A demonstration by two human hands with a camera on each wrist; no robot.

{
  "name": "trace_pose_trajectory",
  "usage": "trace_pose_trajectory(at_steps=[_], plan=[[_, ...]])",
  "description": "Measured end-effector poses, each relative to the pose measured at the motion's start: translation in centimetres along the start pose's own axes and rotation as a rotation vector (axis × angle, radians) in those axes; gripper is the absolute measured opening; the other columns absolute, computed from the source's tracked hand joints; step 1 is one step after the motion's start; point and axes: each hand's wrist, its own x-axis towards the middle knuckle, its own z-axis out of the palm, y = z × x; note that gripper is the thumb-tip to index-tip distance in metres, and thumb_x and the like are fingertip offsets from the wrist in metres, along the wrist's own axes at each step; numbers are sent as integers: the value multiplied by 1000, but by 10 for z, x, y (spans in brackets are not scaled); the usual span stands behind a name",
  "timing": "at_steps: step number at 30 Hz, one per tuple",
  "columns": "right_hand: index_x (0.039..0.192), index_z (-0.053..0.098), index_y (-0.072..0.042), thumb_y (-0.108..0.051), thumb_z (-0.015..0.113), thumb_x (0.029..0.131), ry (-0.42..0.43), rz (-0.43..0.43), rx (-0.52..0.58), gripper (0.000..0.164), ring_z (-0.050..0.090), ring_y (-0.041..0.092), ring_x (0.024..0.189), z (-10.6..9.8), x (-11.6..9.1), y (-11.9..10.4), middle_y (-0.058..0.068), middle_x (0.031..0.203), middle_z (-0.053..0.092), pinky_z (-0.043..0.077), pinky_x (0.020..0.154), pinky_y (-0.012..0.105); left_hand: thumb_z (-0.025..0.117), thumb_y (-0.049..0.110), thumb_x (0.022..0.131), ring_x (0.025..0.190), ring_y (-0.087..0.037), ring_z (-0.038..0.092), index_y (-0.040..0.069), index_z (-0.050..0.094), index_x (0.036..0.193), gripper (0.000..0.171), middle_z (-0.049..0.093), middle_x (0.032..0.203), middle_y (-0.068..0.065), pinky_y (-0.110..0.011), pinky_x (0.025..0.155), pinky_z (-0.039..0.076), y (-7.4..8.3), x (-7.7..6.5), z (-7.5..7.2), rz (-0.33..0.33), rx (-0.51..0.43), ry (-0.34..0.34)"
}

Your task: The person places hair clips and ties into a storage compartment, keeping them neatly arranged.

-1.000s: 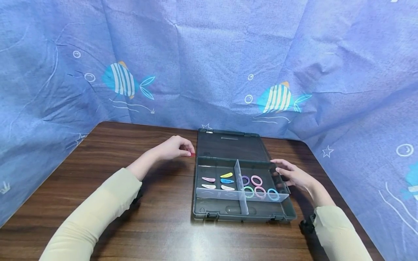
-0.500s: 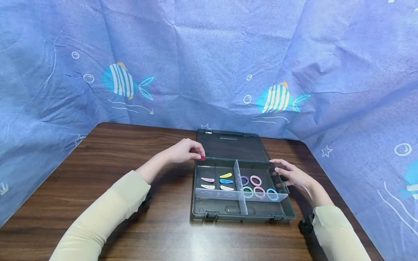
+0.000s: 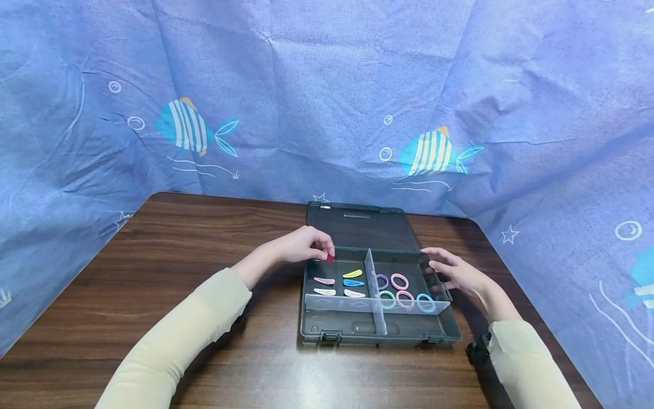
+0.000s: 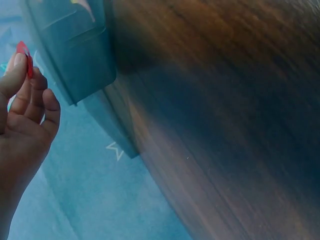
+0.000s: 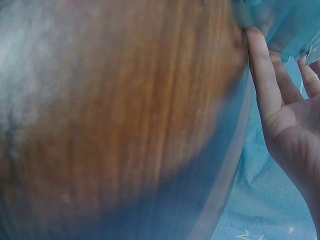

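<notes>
Pinched between the thumb and fingertips of my left hand [image 3: 309, 245] is a small red hair clip [image 3: 330, 258], held over the back left compartment of a dark see-through box [image 3: 342, 341]. In the left wrist view, the red clip stands out past the thumb tip. Below the hand, that compartment holds a yellow clip [image 3: 352, 274], a blue clip [image 3: 353, 282], a pink clip [image 3: 324, 280] and two white clips [image 3: 325, 292]. At the box's right wall rests my right hand [image 3: 462, 275], its fingers fairly straight and touching the rim and outer side.
Several coloured hair ties [image 3: 399, 282] lie in the back right compartment. Clear dividers [image 3: 416, 307] split the box. Its lid [image 3: 360, 230] lies opened back toward the blue fish-print cloth [image 3: 327, 113]. Brown wooden table [image 3: 214, 227] extends to the left.
My left hand has carried the red hair clip right and toward me, from beside the box to over its back left compartment. The right hand stays at the box's right wall.
</notes>
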Motion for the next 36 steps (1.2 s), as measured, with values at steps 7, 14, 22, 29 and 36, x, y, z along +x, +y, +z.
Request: trace_pose_trajectory(at_steps=[7, 14, 22, 29, 36], plan=[[144, 27, -11, -26, 46, 100, -18, -9, -11, 50, 54, 17, 109, 0, 0, 0, 25, 138, 34, 51, 81, 51, 66, 11, 88, 75, -6, 57, 17, 69, 92, 8, 65, 81, 8, -22, 72, 48, -4, 7, 11, -9, 61, -50], [145, 27, -11, -26, 46, 100, -23, -8, -8, 51, 53, 19, 112, 0, 0, 0, 27, 140, 31, 51, 82, 51, 68, 17, 86, 76, -6, 56, 22, 69, 87, 5, 63, 80, 13, -24, 75, 47, 4, 12, 17, -55, 238, -74], [144, 30, -13, -28, 48, 99, 1, -4, -11, 50, 54, 17, 109, 0, 0, 1, 24, 138, 34, 52, 80, 51, 72, 20, 83, 73, -6, 54, 26, 68, 81, 7, 61, 75, 17, -26, 71, 44, 5, 15, 20, -51, 409, -79], [144, 29, -12, -24, 45, 101, -3, -12, -23, 48, 55, 15, 108, -1, -1, 1, 23, 135, 37, 52, 80, 52, 75, 22, 81, 69, -4, 53, 25, 68, 78, 8, 59, 71, 18, -25, 66, 43, 4, 17, 24, -42, 507, -91], [144, 29, -12, -26, 47, 100, 3, 2, -16, 50, 52, 21, 112, 1, 1, -1, 26, 140, 32, 51, 81, 52, 75, 19, 81, 70, -4, 53, 24, 68, 76, 9, 60, 71, 17, -25, 66, 44, 3, 18, 27, -81, 480, -112]])
